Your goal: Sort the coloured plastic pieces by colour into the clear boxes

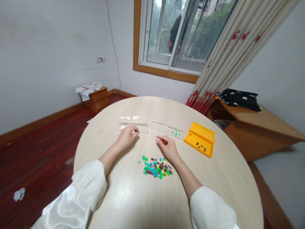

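A loose pile of small building bricks (156, 170) in green, blue, brown and yellow lies mid-table. My left hand (128, 137) is by the front edge of an open clear plastic box (140, 128), thumb and fingers pinched together; what they hold, if anything, is too small to make out. Beyond the pile, my right hand (167, 147) is curled, with what looks like small brown bricks (165, 143) between thumb and fingers. Just past it, a second clear box (159, 126) has green bricks (176, 133) in its right half and a tiny yellow piece in its left.
An open orange case (202, 129) with several brown bricks stands on the right of the round wooden table (133, 197). Behind it are a patterned curtain (228, 54) and a wooden desk (267, 127) bearing dark cloth. A small cabinet (100, 99) with papers is at back left.
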Action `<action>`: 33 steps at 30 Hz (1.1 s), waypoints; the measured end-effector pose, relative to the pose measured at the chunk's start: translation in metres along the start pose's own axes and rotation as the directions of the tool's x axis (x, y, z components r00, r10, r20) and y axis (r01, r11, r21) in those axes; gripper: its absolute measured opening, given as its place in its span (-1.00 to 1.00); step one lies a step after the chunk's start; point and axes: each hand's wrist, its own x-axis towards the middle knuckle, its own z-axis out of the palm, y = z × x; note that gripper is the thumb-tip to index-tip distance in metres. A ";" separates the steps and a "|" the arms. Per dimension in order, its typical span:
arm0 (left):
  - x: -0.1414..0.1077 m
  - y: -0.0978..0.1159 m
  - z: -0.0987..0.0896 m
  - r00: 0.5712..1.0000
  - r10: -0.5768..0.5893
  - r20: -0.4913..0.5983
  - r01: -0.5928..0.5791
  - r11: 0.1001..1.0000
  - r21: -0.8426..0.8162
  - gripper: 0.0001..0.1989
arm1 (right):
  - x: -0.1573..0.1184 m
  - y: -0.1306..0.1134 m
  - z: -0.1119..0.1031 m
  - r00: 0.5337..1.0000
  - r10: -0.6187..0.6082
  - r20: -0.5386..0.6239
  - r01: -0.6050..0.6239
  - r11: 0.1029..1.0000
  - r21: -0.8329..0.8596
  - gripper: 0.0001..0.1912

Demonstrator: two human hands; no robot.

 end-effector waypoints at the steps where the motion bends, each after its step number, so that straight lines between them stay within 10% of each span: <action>1: 0.003 -0.006 -0.006 0.994 -0.039 -0.102 0.042 0.999 0.020 -0.87 | 0.000 0.000 0.000 1.000 0.000 0.003 0.000 1.000 0.003 -0.76; 5: 0.010 -0.031 -0.024 0.934 -0.139 -0.329 0.172 0.982 0.073 -0.86 | -0.001 0.000 0.000 1.000 0.001 0.021 -0.002 1.000 0.017 -0.76; 14: 0.012 -0.044 -0.022 0.898 -0.123 -0.423 0.203 0.968 0.150 -0.83 | -0.002 0.001 0.001 0.997 0.004 0.075 -0.006 1.000 0.027 -0.76; 22: 0.007 -0.019 -0.008 0.999 0.043 -0.016 -0.044 0.993 -0.108 -0.87 | -0.005 -0.009 0.001 0.982 -0.031 0.185 0.023 0.999 0.045 -0.82; 28: 0.007 -0.021 0.002 0.999 0.030 0.032 -0.027 0.995 -0.095 -0.83 | -0.016 -0.039 0.007 0.839 -0.158 0.520 0.157 0.987 0.047 -0.79; 33: 0.007 -0.023 0.002 0.999 0.028 0.027 -0.025 0.995 -0.096 -0.83 | -0.017 -0.048 0.007 0.804 -0.118 0.582 0.213 0.972 -0.098 -0.81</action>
